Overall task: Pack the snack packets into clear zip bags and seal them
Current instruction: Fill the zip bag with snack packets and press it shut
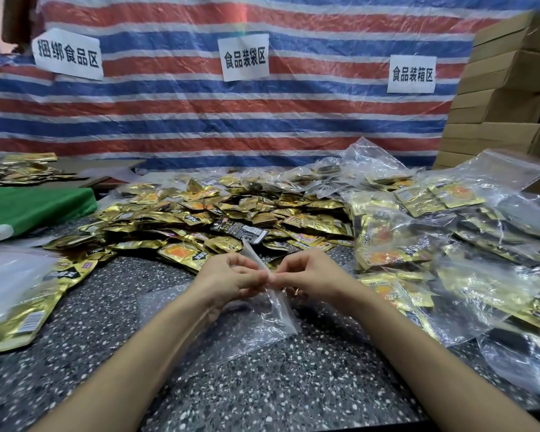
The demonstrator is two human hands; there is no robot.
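An empty clear zip bag (278,310) hangs edge-on between my two hands above the speckled table (262,385). My left hand (231,275) and my right hand (309,275) each pinch its top edge, fingertips nearly touching. Behind them lies a big heap of loose gold snack packets (225,213). To the right lie several filled clear bags (449,238) holding gold packets.
A stack of empty clear bags (10,275) lies at the left over some gold packets. A green box (35,207) sits at the far left. Cardboard boxes (505,88) are stacked at the back right. A striped tarp with paper signs (245,57) forms the back wall.
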